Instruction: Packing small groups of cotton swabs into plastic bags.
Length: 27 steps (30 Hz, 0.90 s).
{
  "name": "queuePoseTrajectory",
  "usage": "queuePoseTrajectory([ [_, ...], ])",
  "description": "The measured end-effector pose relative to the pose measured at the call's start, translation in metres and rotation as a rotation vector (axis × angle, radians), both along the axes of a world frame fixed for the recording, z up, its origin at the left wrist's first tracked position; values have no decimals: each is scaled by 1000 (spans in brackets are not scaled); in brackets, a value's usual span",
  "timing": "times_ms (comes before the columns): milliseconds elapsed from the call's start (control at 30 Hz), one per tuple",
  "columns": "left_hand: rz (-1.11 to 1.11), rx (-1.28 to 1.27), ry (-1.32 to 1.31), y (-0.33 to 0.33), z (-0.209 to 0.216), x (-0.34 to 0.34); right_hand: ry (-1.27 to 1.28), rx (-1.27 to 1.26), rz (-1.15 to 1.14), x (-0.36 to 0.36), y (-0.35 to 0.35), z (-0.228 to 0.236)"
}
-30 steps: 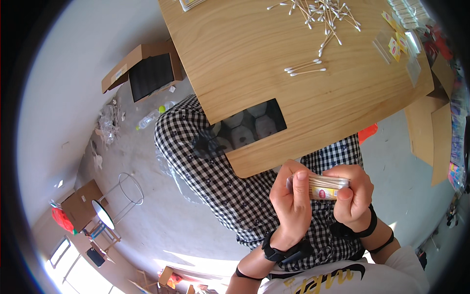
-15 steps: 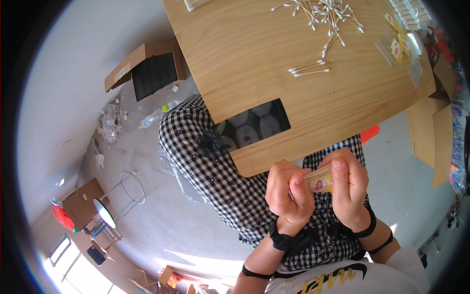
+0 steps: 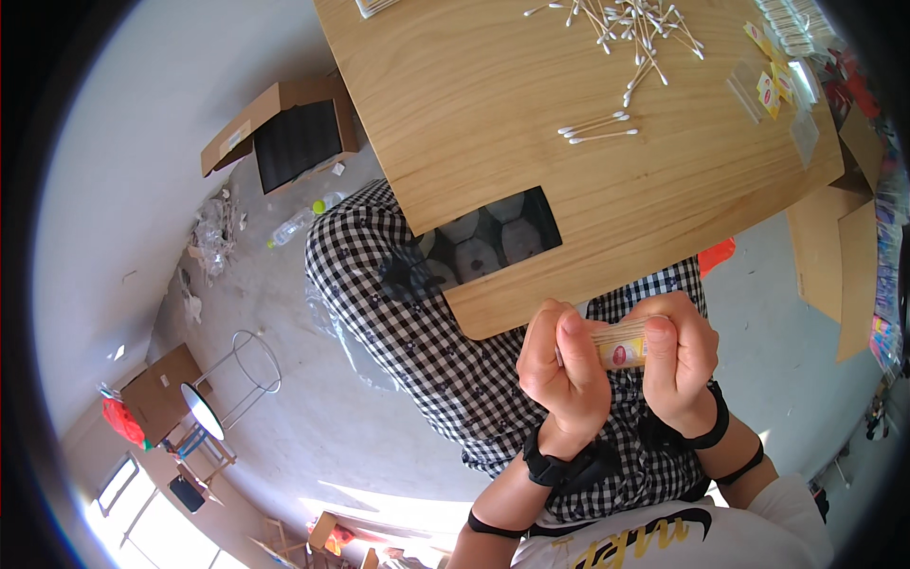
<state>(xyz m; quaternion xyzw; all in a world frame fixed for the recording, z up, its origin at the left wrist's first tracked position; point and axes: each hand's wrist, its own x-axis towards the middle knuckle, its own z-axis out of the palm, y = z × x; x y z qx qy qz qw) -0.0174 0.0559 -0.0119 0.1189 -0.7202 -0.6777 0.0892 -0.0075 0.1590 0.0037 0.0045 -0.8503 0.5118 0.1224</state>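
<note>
Above my lap, just off the table's near edge, my left hand [image 3: 566, 365] and my right hand [image 3: 679, 356] grip the two ends of a bundle of cotton swabs [image 3: 621, 343]. Its wooden sticks show between my hands, with a yellow and white label with a red mark along the lower side. Both hands have their fingers curled closed, hiding the bundle's ends. On the wooden table [image 3: 455, 104] lies a loose pile of cotton swabs [image 3: 640, 33], and a few separate cotton swabs [image 3: 599, 130] rest closer to me.
Yellow labels [image 3: 770, 90], clear plastic sleeves [image 3: 804, 140] and packed swab bundles [image 3: 794, 27] lie at the table's right end. A cut-out [image 3: 493, 242] opens in the near edge. Cardboard boxes [image 3: 829, 251] stand at right; a stool [image 3: 204, 412] and bottle [image 3: 292, 230] are at left.
My hands have shifted slightly and turned the bundle a little, so it lies more level and more sticks show above the label. The swabs on the table have not moved.
</note>
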Motion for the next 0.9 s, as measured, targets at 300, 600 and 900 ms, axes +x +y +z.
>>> queuePoseTrajectory([
  [300,-247,414,-217,-12,12,-3,-360,-525,-218,-7,6,-7],
  [600,-438,-452,324,-28,6,-45,-22,-113,6,-35,32,1],
  [900,-499,-239,151,-25,-9,-55,-86,-245,88,-42,49,-21],
])
